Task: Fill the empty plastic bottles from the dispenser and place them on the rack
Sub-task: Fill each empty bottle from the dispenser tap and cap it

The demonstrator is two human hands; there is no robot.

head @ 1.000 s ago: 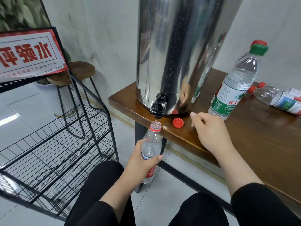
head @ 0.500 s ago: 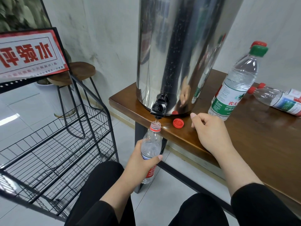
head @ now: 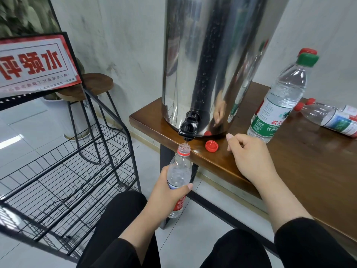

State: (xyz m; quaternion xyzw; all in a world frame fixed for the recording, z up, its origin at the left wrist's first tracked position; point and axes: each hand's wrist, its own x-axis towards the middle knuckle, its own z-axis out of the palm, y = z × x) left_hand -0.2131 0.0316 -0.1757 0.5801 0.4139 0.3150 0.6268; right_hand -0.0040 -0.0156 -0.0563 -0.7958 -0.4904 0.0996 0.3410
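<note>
My left hand (head: pixel 167 192) grips a small clear bottle with a red label (head: pixel 179 173), uncapped, its mouth right under the black tap (head: pixel 189 127) of the steel dispenser (head: pixel 212 60). A thin stream runs from the tap into the bottle. Its red cap (head: pixel 211 145) lies on the wooden table (head: pixel 301 171) beside the dispenser's base. My right hand (head: pixel 249 157) rests on the table near the cap, fingers loosely curled and holding nothing. The black wire rack (head: pixel 63 171) stands to the left.
A tall green-capped bottle (head: pixel 280 101) stands right of the dispenser with a red-capped one behind it. Other bottles (head: pixel 328 118) lie on their sides at the far right. A red-and-white sign (head: pixel 34 64) tops the rack; a wooden stool (head: pixel 88 88) stands behind it.
</note>
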